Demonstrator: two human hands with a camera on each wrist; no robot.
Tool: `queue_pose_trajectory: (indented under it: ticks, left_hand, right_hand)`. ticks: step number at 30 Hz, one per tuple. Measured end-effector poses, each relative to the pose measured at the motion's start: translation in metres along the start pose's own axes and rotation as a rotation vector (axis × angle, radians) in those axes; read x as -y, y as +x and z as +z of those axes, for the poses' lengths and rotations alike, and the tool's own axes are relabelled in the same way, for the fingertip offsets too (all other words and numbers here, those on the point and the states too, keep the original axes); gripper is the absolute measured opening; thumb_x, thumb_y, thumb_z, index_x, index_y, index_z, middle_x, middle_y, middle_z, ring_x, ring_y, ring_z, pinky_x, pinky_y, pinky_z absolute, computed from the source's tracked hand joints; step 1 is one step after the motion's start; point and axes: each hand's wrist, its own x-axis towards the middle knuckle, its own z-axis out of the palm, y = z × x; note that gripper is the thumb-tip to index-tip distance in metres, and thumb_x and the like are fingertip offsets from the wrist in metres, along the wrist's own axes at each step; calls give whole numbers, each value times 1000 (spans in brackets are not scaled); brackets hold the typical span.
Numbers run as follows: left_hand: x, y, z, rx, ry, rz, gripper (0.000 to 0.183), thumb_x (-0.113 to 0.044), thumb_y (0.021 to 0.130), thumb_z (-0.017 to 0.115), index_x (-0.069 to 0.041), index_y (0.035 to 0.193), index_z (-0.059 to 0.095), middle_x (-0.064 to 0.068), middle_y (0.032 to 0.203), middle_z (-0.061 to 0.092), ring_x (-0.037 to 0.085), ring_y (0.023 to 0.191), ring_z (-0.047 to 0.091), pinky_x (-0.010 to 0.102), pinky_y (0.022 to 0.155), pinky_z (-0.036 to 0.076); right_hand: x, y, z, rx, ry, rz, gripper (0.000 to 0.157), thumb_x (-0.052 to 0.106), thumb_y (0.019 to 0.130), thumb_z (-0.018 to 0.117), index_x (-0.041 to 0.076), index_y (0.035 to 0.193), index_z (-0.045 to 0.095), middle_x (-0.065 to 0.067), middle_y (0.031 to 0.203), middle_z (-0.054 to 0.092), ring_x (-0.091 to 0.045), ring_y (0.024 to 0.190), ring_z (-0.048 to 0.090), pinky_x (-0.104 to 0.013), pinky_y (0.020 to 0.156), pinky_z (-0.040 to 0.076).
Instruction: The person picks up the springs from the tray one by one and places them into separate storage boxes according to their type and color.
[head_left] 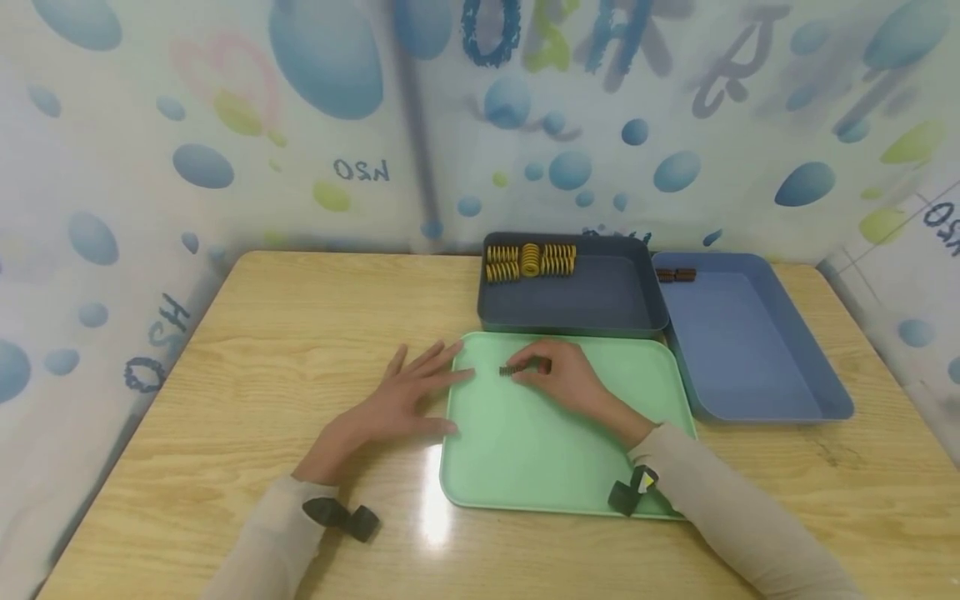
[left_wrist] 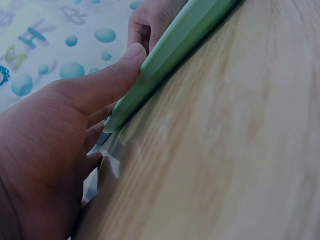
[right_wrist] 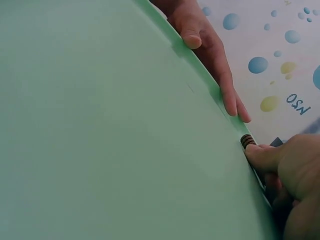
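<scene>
My right hand (head_left: 568, 382) pinches a small dark brown coil spring (head_left: 506, 371) between thumb and fingers, over the upper left part of the green tray (head_left: 540, 454). In the right wrist view the banded end of the spring (right_wrist: 247, 140) sticks out past my thumb, close to the tray surface. My left hand (head_left: 401, 402) is spread at the tray's left edge, fingers straight and holding nothing. Seen from the left wrist, its thumb (left_wrist: 131, 57) lies at the tray's rim.
Behind the green tray stands a dark grey tray (head_left: 611, 321) with several yellow springs (head_left: 530, 260) at its left. To its right is a blue tray (head_left: 757, 350) with brown springs (head_left: 684, 275) in its upper left corner. All stand on a wooden table (head_left: 247, 400) against a patterned wall.
</scene>
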Motion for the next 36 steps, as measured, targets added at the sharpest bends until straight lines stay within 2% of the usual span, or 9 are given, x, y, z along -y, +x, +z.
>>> queue_pose_trajectory:
  ticks: [4, 8, 14, 17, 23, 26, 30, 33, 36]
  left_hand:
    - [0, 0, 0, -3, 0, -2, 72, -55, 84, 64, -26, 146, 41, 1, 160, 13, 30, 145, 7, 63, 107, -9]
    - [-1, 0, 0, -6, 1, -1, 72, -55, 85, 64, -26, 146, 41, 2, 159, 14, 30, 145, 8, 64, 107, -8]
    - [-1, 1, 1, 1, -8, 0, 71, -55, 86, 63, -25, 147, 41, 2, 159, 14, 30, 145, 7, 63, 107, -8]
    - [-2, 1, 1, -7, -1, 5, 71, -54, 85, 64, -25, 146, 41, 3, 159, 14, 31, 145, 8, 64, 107, -8]
    - [-1, 0, 0, -13, 2, 11, 71, -54, 86, 64, -24, 146, 41, 4, 159, 14, 31, 145, 8, 64, 107, -8]
    - [-1, -1, 0, -8, 0, 9, 71, -54, 86, 63, -25, 147, 41, 3, 159, 13, 31, 145, 8, 63, 107, -8]
    - [-1, -1, 0, -10, -3, 10, 71, -55, 86, 63, -25, 146, 41, 2, 159, 13, 31, 145, 8, 63, 107, -8]
    - [-1, -2, 0, -11, -4, 12, 71, -55, 86, 63, -25, 146, 41, 3, 159, 14, 32, 144, 8, 64, 107, -8]
    - [-1, -2, 0, -13, -6, 14, 71, -55, 85, 63, -25, 146, 42, 3, 159, 14, 33, 144, 8, 64, 107, -7]
  right_hand:
    - [0, -1, -3, 4, 34, 31, 14, 20, 83, 76, 22, 97, 76, 10, 88, 69, -11, 65, 56, -29, 59, 47]
    - [4, -4, -14, 12, 81, 34, 15, 23, 86, 74, 23, 100, 75, 9, 93, 69, -11, 71, 61, -31, 61, 50]
    - [14, -9, -44, 16, 123, -19, 15, 25, 88, 71, 24, 103, 73, 8, 96, 67, -15, 72, 60, -29, 52, 42]
    - [16, -9, -61, 0, 121, -43, 16, 23, 89, 70, 22, 104, 73, 5, 98, 67, -21, 74, 60, -30, 54, 44]
    - [26, -15, -97, -54, 34, -63, 19, 12, 90, 67, 10, 109, 71, -4, 103, 66, -25, 72, 59, -28, 57, 45]
    - [18, -17, -112, -88, -6, -43, 20, 12, 91, 66, 9, 111, 70, -6, 104, 66, -24, 68, 55, -28, 55, 42]
    - [-9, -17, -130, -148, -17, 23, 22, 24, 91, 67, 16, 111, 71, -1, 104, 65, -26, 72, 57, -30, 52, 40]
    - [-17, -19, -144, -185, -48, 69, 23, 28, 90, 68, 17, 110, 71, 0, 105, 65, -22, 76, 58, -30, 49, 39]
    - [-24, -21, -158, -209, -79, 102, 25, 30, 89, 69, 16, 109, 71, 1, 104, 64, -20, 73, 56, -32, 45, 35]
